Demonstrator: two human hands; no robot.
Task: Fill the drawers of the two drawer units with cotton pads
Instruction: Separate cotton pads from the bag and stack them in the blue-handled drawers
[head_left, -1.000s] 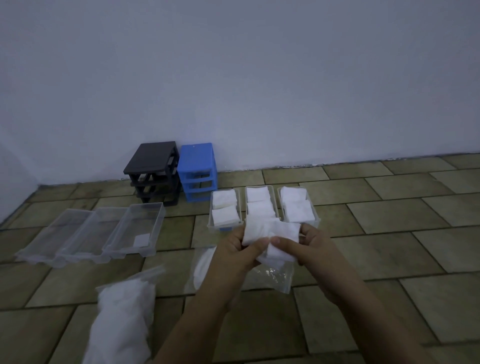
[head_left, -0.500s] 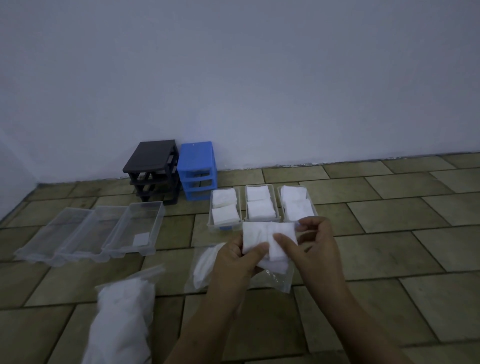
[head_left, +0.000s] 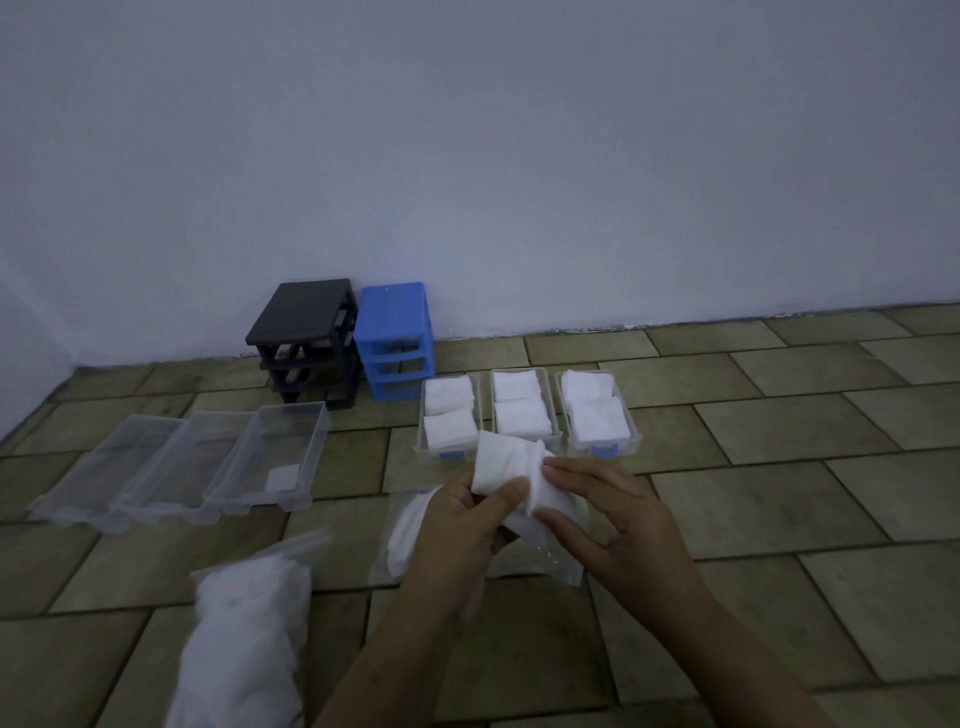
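both hands raised just in front of the three filled drawers: left hand pinching cotton pads under thumb, right hand fingertips gripping their right edge.

Light: dim, bluish, even; no source visible.
Shadows: faint.
Glare: none.
Focus: soft throughout.
Edges: wide-angle bending.

Two drawer units stand side by side against the wall. Three filled drawers lie in a row before them to the right, three emptier ones to the left. Two bags lie nearest, on the floor.
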